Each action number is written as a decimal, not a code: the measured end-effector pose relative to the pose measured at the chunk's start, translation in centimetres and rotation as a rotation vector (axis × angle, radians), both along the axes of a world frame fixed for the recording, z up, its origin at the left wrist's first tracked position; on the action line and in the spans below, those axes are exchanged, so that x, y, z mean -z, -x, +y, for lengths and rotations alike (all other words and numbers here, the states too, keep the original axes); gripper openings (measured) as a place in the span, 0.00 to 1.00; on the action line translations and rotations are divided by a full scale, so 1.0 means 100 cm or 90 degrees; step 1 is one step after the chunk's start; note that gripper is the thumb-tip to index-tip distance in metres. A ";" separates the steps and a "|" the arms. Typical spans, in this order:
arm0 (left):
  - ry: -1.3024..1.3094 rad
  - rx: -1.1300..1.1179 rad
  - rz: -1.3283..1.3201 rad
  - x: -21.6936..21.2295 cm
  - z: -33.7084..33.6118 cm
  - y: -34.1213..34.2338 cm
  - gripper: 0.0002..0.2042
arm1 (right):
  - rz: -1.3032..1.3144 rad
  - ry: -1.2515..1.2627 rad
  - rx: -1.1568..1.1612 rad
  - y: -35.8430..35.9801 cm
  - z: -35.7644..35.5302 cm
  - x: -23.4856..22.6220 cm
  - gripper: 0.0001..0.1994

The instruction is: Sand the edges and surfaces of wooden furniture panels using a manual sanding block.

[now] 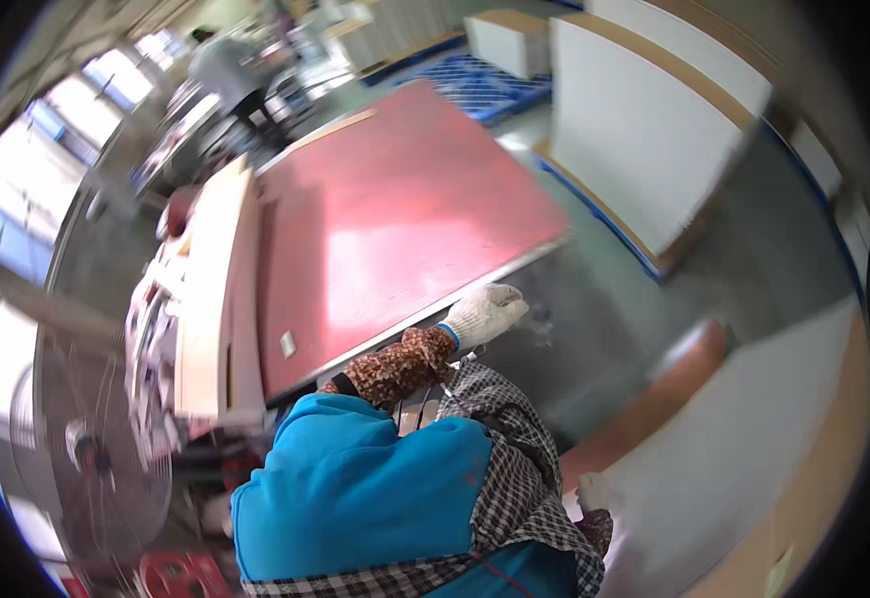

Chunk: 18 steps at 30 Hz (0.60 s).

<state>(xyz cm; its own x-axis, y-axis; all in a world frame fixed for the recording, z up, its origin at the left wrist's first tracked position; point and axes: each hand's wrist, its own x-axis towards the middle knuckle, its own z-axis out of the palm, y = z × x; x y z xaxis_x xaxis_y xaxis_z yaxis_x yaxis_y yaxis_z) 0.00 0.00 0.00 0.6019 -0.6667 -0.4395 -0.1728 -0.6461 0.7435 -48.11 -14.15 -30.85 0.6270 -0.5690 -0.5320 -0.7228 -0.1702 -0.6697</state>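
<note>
Edges: red tabletop [405, 219] has a pale rim; left hand [487, 314] sits just beside it, contact unclear. Grey floor [604, 339] forms a lane from there to the white panel [754, 429] at lower right. Right hand [594, 493] is at that panel's near-left end, touch blurred. Grip: left fingers curled, can't tell if holding anything; right grip can't tell either. Materials: knit white gloves, smooth flat panel, tan border along its right side, reddish-brown strip [654, 399] along its left. Panel's long axis runs diagonally, lower left to upper right.
</note>
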 end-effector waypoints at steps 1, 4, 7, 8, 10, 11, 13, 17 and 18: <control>-0.001 -0.058 0.016 0.009 0.023 -0.004 0.26 | -0.030 0.057 -0.067 -0.023 -0.019 -0.012 0.18; 0.014 -0.169 -0.050 0.032 0.086 -0.012 0.25 | -0.028 0.043 -0.089 -0.090 -0.059 -0.046 0.16; 0.009 -0.305 -0.084 0.048 0.142 -0.016 0.26 | 0.012 -0.037 -0.016 -0.153 -0.062 -0.057 0.17; -0.006 -0.376 -0.057 0.052 0.161 -0.016 0.26 | 0.017 -0.035 -0.012 -0.169 -0.057 -0.057 0.18; -0.020 -0.483 -0.022 0.064 0.194 -0.014 0.27 | 0.002 0.019 -0.211 -0.196 -0.060 -0.064 0.18; -0.002 -0.533 -0.081 0.070 0.215 -0.013 0.27 | 0.033 0.001 -0.282 -0.213 -0.061 -0.066 0.18; 0.030 -0.642 -0.198 0.087 0.251 -0.011 0.26 | 0.037 0.065 -0.379 -0.245 -0.054 -0.071 0.19; -0.036 -0.892 -0.565 0.094 0.332 -0.002 0.21 | 0.087 0.109 -0.576 -0.319 -0.045 -0.083 0.19; -0.102 -0.934 -0.659 0.090 0.349 0.002 0.21 | 0.095 0.105 -0.609 -0.334 -0.045 -0.090 0.19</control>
